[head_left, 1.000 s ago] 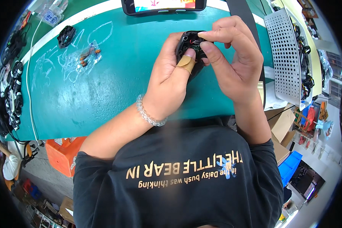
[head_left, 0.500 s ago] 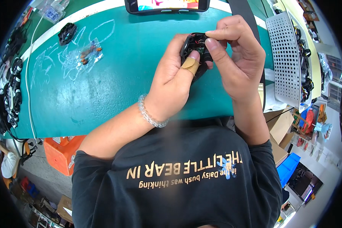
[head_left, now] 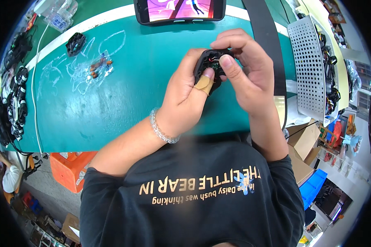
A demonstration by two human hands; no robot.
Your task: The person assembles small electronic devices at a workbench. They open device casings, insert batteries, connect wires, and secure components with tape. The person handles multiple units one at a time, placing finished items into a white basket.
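Table [head_left: 111,111] takes up most of the view — green top, bent by the lens, pale scribbly marks toward the left. Next is the black shirt [head_left: 185,220] along the near side, gold lettering across the chest. Orange stool [head_left: 68,173] pokes out below the near left edge of the table, and a white basket [head_left: 307,68] full of holes sits at the right end. Heap of black and white cables [head_left: 16,107] lies at the left end.

Now the hands. Left hand [head_left: 183,92] is wrapped round a black shell [head_left: 214,61], thumb pressed down inside it, so that one's a proper grip. Right hand [head_left: 253,78] is on the other side, fingers bent, thumb tip right at the shell's inner edge; can't tell if it's pinching something tiny or just touching.

Phone [head_left: 181,11] sits past the hands near the far edge, screen lit up in pinks.

The shell's held over the table, right of the middle, open side facing up, with some green board [head_left: 214,65] and a bit of red wire [head_left: 210,60] showing inside.

Then the small stuff — another black part [head_left: 75,44] lies over toward the left, with a clear bag [head_left: 86,71] of little orange-brown bits [head_left: 94,75] near it, a bit closer to the person. A clear beaded bracelet [head_left: 158,129] goes round the left wrist, and last up is a tan bandage [head_left: 203,85] round the left thumb
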